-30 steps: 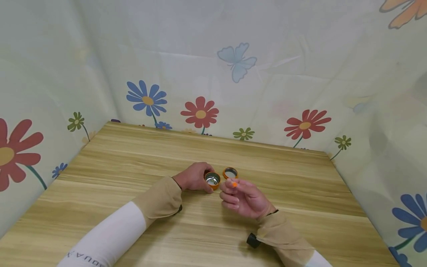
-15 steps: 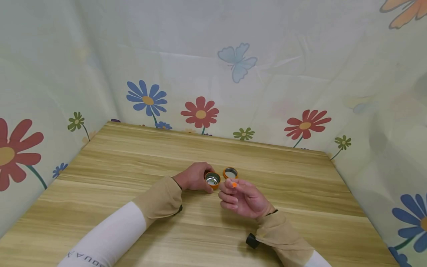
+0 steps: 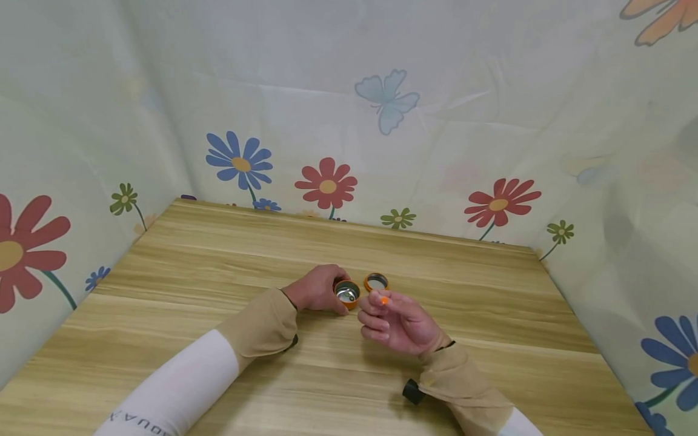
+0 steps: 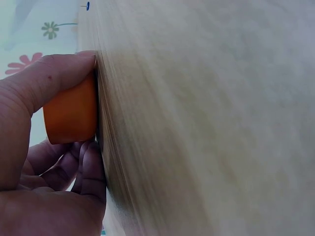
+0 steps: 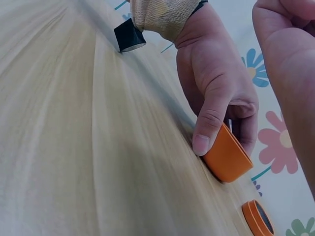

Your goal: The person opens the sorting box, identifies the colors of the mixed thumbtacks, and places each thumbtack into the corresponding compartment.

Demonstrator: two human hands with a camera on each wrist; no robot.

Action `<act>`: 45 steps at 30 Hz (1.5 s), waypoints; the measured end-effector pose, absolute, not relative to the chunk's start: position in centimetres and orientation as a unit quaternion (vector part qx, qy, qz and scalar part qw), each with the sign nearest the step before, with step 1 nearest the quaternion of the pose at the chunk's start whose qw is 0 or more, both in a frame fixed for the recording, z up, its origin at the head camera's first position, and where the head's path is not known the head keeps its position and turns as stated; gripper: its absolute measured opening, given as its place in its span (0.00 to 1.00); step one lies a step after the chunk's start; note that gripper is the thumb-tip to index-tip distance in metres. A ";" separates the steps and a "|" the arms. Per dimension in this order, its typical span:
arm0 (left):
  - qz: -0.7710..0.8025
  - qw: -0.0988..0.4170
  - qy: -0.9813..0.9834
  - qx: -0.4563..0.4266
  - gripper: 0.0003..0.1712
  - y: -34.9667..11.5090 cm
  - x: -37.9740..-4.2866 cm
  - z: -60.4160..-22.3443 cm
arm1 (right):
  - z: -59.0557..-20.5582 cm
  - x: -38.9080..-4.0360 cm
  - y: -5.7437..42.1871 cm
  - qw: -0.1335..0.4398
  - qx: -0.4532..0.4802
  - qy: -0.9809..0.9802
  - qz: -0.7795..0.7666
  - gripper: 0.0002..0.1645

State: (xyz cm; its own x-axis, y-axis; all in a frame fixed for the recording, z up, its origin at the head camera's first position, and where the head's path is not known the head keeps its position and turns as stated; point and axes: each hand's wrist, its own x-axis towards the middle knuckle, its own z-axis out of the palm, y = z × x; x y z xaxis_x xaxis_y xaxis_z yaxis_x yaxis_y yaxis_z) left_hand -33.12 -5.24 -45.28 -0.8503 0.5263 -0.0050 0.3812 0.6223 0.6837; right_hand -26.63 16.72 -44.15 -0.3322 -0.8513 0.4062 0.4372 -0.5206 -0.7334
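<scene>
Head looks forward-down; near, tilted wrist views share the orange container [image 5: 229, 156]

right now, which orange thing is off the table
The small orange piece pinched in the right hand; the cup and lid rest on the table.

Holds a round orange container [image 5: 228, 155] upright on the wooden table [image 3: 245, 242] with the left hand [image 3: 319, 290], open at the top and shiny metallic inside, too full of glints at the bottom to read for certain. Pinches a small bright orange piece [image 3: 384, 301] in the right hand [image 3: 403, 327], above the table. Has an orange lid [image 5: 252, 217] lying hollow side up, just beside the container.
</scene>
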 end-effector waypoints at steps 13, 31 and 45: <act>0.355 0.107 0.892 0.257 0.30 -5.3 -33.2 -45.5 | -43.2 -27.0 17.0 0.374 -0.402 0.374 -0.748 0.21; 0.359 0.108 0.890 0.260 0.30 -5.4 -33.2 -45.5 | -42.0 -28.2 17.1 0.219 -0.285 0.698 -0.619 0.14; 0.351 0.105 0.894 0.257 0.29 -5.2 -33.4 -45.5 | -41.5 -29.1 15.5 -0.007 -0.373 0.904 -0.210 0.06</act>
